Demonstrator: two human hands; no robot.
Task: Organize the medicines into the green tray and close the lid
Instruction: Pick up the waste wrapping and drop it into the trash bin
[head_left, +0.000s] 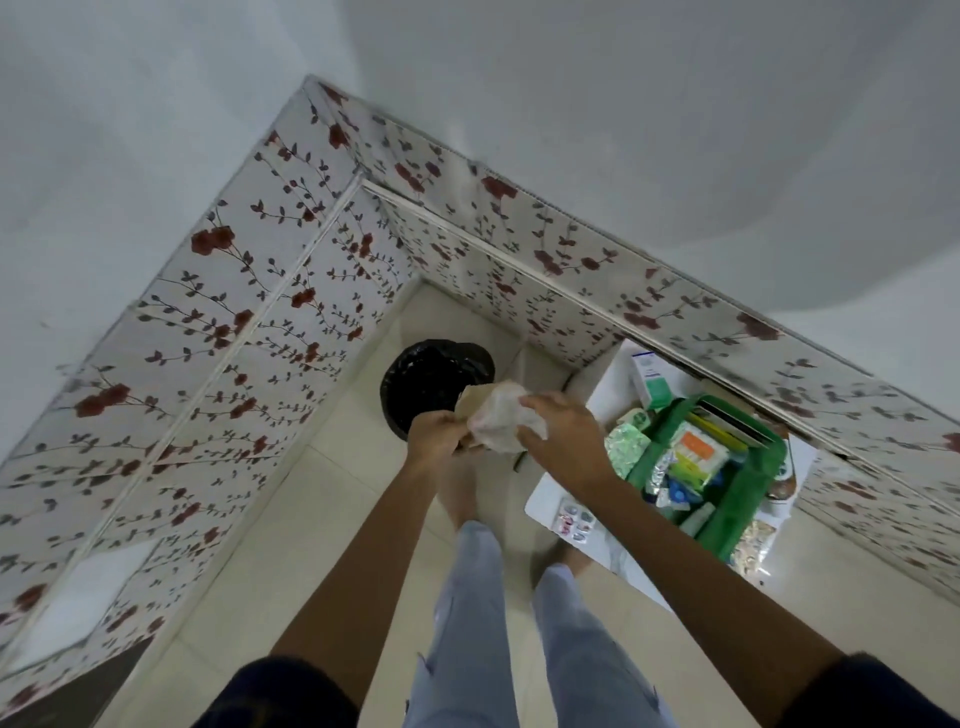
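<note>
Pale tiled floor (291, 545), floral-papered lower walls (218, 322) meeting in a corner, plain grey wall above.

We list as follows.

Bin (434, 382): round, black-lined, on the floor near the wall corner.

Bundle (501, 418): crumpled paper and thin plastic, held over the near rim of the bin. Contents cannot be told.

Our left hand (439, 434): fingers curled shut, pinching the bundle's lower left edge.

Our right hand (563, 434): fingers closed over the bundle's right side, gripping it from above.

Table (540, 501): white, low, against the right-hand wall; only part of it shows past our right forearm.

Tray (748, 499): green, at the middle of the table, lid not on. Inside we see a white packet with an orange panel (696, 449), foil strips and small tubes, crowded together; finer sorting cannot be told.

Box (652, 382): white and teal, at the table's far edge, just beyond the tray.

Foil sheet (626, 449): silver-green, touching the tray's left wall, outside it.

Blister pack (574, 522): pink and grey pills, near the table's front left corner, outside the tray.

Further foil (753, 543): at the table's near edge, beside the tray's near wall.

Our legs (483, 623): pale trousers, bare feet on the floor.
</note>
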